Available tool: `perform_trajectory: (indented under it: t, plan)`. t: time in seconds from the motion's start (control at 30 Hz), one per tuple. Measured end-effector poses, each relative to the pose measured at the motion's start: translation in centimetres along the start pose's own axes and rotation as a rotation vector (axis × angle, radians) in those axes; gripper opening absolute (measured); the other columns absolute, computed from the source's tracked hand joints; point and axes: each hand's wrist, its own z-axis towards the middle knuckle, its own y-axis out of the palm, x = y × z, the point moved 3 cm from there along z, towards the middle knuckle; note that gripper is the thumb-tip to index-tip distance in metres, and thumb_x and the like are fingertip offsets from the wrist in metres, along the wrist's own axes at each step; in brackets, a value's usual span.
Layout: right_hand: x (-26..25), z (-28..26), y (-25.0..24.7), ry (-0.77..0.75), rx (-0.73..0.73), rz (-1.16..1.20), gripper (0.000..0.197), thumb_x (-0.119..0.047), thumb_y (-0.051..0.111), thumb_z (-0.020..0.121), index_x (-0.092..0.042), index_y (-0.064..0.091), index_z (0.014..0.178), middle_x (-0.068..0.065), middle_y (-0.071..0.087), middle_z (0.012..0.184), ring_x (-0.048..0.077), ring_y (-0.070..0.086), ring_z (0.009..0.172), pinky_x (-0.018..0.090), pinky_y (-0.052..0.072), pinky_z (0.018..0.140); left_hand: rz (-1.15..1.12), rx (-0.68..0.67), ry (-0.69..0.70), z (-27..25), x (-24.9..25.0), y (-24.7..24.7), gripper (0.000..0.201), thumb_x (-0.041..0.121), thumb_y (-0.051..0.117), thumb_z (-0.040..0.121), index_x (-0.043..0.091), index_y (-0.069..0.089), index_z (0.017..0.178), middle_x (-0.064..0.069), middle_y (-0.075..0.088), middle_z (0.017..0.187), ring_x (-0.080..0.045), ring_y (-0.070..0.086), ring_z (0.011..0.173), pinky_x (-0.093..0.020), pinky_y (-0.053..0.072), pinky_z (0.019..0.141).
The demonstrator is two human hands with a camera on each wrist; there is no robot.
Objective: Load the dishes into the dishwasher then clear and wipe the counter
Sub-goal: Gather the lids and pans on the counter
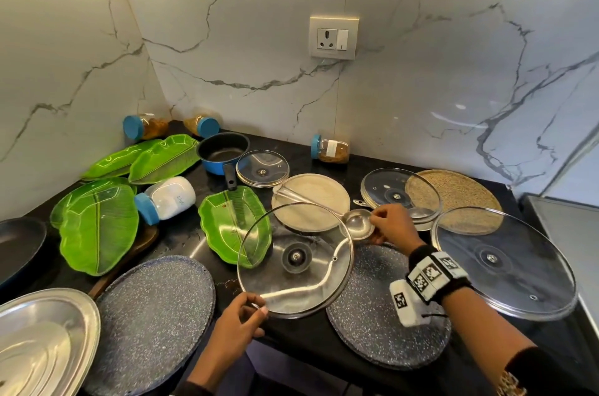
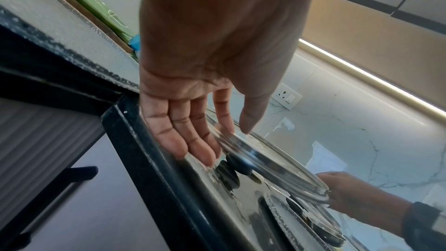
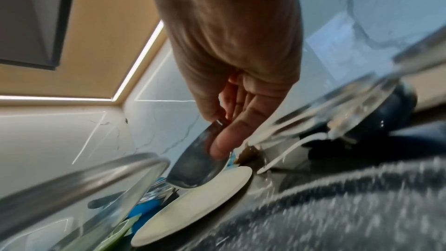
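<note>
My left hand [image 1: 251,309] pinches the near rim of a round glass lid [image 1: 295,258] with a black knob and holds it tilted above the black counter [image 1: 301,337]. In the left wrist view my thumb lies on top of this glass lid [image 2: 270,161] and my fingers [image 2: 193,140] under it. My right hand [image 1: 387,224] grips the bowl of a steel ladle [image 1: 356,223]. The ladle's handle runs up-left across a cream plate [image 1: 314,201]. In the right wrist view my right hand [image 3: 219,140] has its thumb and fingers closed on the ladle's bowl [image 3: 195,167].
Several green leaf-shaped plates [image 1: 97,227] lie left. Two speckled grey trays [image 1: 155,314] [image 1: 372,337] sit at the front edge. More glass lids [image 1: 505,266] [image 1: 392,190], a woven mat [image 1: 466,191], a blue saucepan [image 1: 222,152], a steel plate [image 1: 42,340] and toppled jars [image 1: 168,198] crowd the counter.
</note>
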Motion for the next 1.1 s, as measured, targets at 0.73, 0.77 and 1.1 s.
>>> perform_trajectory:
  t: [0.73,0.77,1.1]
  plan:
    - [-7.2,-6.6,-5.5,-0.495,-0.083,-0.097,0.014,-0.003,0.064,0.084,-0.015,0.069,0.081,-0.013,0.059,0.061,0.001,0.06,0.054,0.011,0.046,0.053,0.918,0.542,0.723,-3.0,9.4,-3.3,0.076,0.045,0.065,0.073,0.021,0.037,0.14,-0.003,0.046,0.135,-0.022,0.042,0.124,-0.043,0.03,0.105]
    - [-7.4,-6.8,-4.6,-0.47,-0.192,-0.053,0.017,-0.005,0.063,0.085,-0.019,0.067,0.078,-0.01,0.06,0.057,0.002,0.058,0.048,0.013,0.045,0.048,0.982,0.501,0.776,-2.7,9.9,-2.8,0.072,0.046,0.057,0.073,0.023,0.04,0.138,-0.001,0.049,0.133,-0.021,0.044,0.123,-0.044,0.025,0.107]
    - [-4.0,-3.5,-4.3,-0.126,-0.184,0.132,0.021,-0.022,0.057,0.092,-0.003,0.066,0.095,0.009,0.067,0.077,0.013,0.061,0.057,0.02,0.049,0.051,0.878,0.312,0.361,-1.6,9.3,-1.5,0.019,0.025,0.072,0.077,0.021,0.057,0.066,-0.003,0.063,0.062,-0.026,0.062,0.061,-0.029,0.033,0.049]
